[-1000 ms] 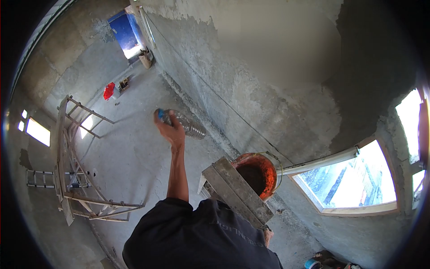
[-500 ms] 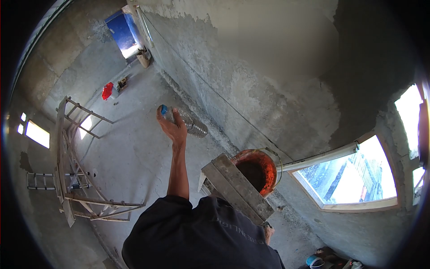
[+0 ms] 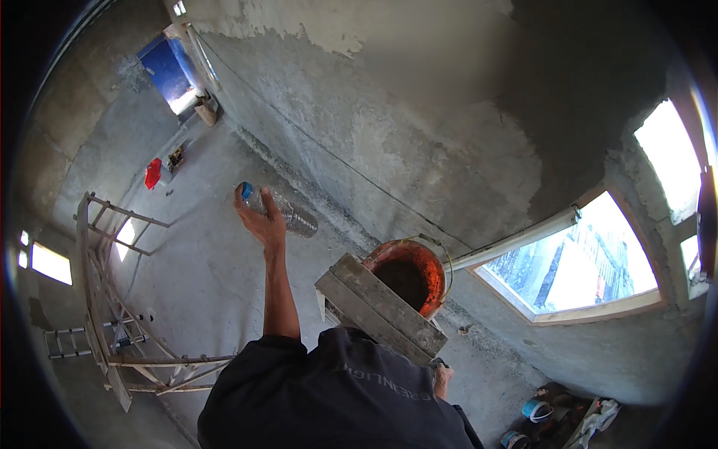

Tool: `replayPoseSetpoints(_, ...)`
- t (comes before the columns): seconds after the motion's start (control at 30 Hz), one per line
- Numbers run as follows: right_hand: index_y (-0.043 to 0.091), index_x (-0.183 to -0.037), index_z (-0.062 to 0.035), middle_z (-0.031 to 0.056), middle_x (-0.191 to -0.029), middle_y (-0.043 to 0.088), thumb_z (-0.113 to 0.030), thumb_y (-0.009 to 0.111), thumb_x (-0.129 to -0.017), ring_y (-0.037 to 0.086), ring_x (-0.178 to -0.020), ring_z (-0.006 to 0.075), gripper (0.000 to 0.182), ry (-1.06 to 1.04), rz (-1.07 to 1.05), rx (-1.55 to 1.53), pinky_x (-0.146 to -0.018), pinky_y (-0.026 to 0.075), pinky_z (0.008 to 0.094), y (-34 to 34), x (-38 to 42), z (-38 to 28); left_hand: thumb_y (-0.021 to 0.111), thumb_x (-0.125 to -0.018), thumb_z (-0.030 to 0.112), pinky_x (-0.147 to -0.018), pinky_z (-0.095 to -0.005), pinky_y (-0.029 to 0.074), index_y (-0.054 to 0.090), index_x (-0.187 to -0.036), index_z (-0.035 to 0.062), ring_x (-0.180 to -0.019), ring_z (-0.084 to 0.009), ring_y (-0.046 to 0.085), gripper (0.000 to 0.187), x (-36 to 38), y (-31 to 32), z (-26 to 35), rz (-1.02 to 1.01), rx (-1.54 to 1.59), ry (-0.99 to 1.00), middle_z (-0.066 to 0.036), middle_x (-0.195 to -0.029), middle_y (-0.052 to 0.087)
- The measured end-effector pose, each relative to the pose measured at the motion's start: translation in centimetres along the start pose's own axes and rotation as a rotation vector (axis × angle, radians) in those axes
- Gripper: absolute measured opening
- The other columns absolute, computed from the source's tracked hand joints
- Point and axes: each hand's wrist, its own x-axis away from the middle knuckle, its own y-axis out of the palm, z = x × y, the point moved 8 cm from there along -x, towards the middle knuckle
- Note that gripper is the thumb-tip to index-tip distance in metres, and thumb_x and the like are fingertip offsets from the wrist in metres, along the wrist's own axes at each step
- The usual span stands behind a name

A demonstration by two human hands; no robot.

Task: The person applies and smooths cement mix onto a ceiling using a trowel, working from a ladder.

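Note:
My left hand (image 3: 262, 220) is stretched out ahead, its fingers wrapped round the upper part of a clear plastic bottle (image 3: 298, 222) with a blue cap. The bottle lies tilted in the grip, its base pointing right and down. Beside the edge of a grey, mortar-stained plank (image 3: 381, 308), my right hand (image 3: 443, 378) shows only in part. A small dark thing sits at its fingers, too hidden to name. An orange bucket (image 3: 410, 275) with dark contents and a wire handle stands just beyond the plank.
Wooden scaffold frames (image 3: 97, 299) stand at the left, near a ladder (image 3: 67, 343). A white-framed window opening (image 3: 576, 262) is at the right. Small buckets (image 3: 537, 410) and other items lie at the lower right. A red object (image 3: 153, 173) rests farther off on the floor.
The view has turned, so the bottle, plank and bucket sit farther left in the picture. My left hand still grips the bottle. More of the items at the lower right show.

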Motion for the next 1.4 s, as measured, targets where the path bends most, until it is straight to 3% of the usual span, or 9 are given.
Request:
replayPoseSetpoints(0.23,0.064,-0.093,0.0067,0.0136,-0.081,0.067,-0.011,0.062,-0.074,0.063,-0.074,0.022,0.026,0.034,0.021,0.005,-0.066,0.048,0.0338,0.9,-3.2,4.6,0.06,-0.09,0.027,-0.086,-0.0454,0.044,0.036,-0.129,-0.0022,-0.107,-0.0378,0.053,0.054,0.2,0.8,1.3,-0.104,0.069,0.012,-0.024,-0.119,0.048)
replayPoseSetpoints(0.57,0.065,-0.096,0.0042,0.0135,-0.083,0.067,-0.012,0.061,-0.074,0.063,-0.073,0.0223,0.028,0.063,0.047,0.074,-0.067,0.049,0.0332,-0.6,-0.5,1.0,0.07,-0.082,0.036,-0.086,-0.0373,0.046,0.032,-0.134,-0.0003,-0.107,-0.0269,0.053,0.075,3.7,1.9,8.8,-0.449,0.569,0.098,-0.019,-0.123,0.046)
replayPoseSetpoints(0.63,0.065,-0.097,0.0037,0.0128,-0.084,0.067,-0.012,0.061,-0.074,0.063,-0.074,0.0221,0.029,0.091,0.074,-0.002,-0.067,0.049,0.033,-1.4,-0.2,0.7,0.075,-0.077,0.036,-0.084,-0.0346,0.047,0.033,-0.135,0.0027,-0.102,-0.0235,0.055,0.079,6.7,3.5,8.9,-0.654,0.8,-0.105,-0.017,-0.118,0.051)
replayPoseSetpoints(0.8,0.065,-0.099,0.0042,0.0112,-0.085,0.067,-0.011,0.059,-0.075,0.063,-0.076,0.0209,0.029,0.082,0.104,0.028,-0.068,0.049,0.0323,-2.5,-1.5,1.7,0.08,-0.071,0.033,-0.079,-0.0338,0.05,0.038,-0.132,0.0056,-0.092,-0.0219,0.061,0.079,11.6,2.8,10.3,-0.819,0.81,-0.156,-0.012,-0.103,0.061)
replayPoseSetpoints(1.0,0.063,-0.098,0.0002,0.0081,-0.086,0.064,-0.009,0.058,-0.078,0.062,-0.076,0.0183,0.023,0.007,0.103,-0.376,-0.065,0.05,0.0306,-4.4,-3.4,-2.4,0.083,-0.066,0.025,-0.08,-0.034,0.051,0.045,-0.122,0.0051,-0.091,-0.022,0.064,0.071,13.5,1.7,12.1,-1.001,0.832,-0.153,-0.013,-0.102,0.062)
replayPoseSetpoints(1.1,0.06,-0.105,-0.0021,0.0071,-0.09,0.064,-0.013,0.06,-0.081,0.063,-0.072,0.021,0.027,0.067,0.257,-0.729,-0.064,0.053,0.0356,-5.5,-2.9,-6.3,0.082,-0.067,0.023,-0.08,-0.0353,0.051,0.046,-0.12,0.0044,-0.092,-0.0228,0.063,0.067,15.7,1.9,11.0,-1.057,0.827,-0.163,-0.013,-0.103,0.061)
replayPoseSetpoints(1.27,0.055,-0.12,-0.0047,0.0113,-0.113,0.059,-0.014,0.059,-0.088,0.06,-0.098,0.0247,0.034,0.252,-0.065,-1.211,-0.078,0.052,0.0358,-3.2,-3.6,-12.0,0.081,-0.069,0.022,-0.08,-0.0363,0.051,0.048,-0.117,0.0036,-0.093,-0.0235,0.063,0.061,16.2,1.9,10.4,-0.945,0.864,-0.26,-0.014,-0.102,0.062)
replayPoseSetpoints(1.33,0.053,-0.123,-0.0053,0.0113,-0.119,0.056,-0.014,0.056,-0.091,0.056,-0.107,0.0234,0.034,0.051,-0.329,-1.212,-0.085,0.05,0.0329,-2.9,1.6,-20.4,0.08,-0.069,0.022,-0.08,-0.0364,0.052,0.049,-0.116,0.0032,-0.093,-0.0234,0.064,0.06,16.0,2.2,10.3,-0.921,0.91,-0.299,-0.014,-0.102,0.062)
replayPoseSetpoints(1.4,0.051,-0.125,-0.0045,0.011,-0.117,0.057,-0.013,0.053,-0.092,0.058,-0.104,0.021,0.034,-0.075,-0.508,-1.124,-0.085,0.049,0.0308,-2.2,6.0,-26.8,0.079,-0.071,0.022,-0.08,-0.0368,0.052,0.05,-0.115,0.0027,-0.091,-0.0236,0.065,0.056,15.7,2.9,11.5,-1.098,0.764,-0.239,-0.014,-0.101,0.064)
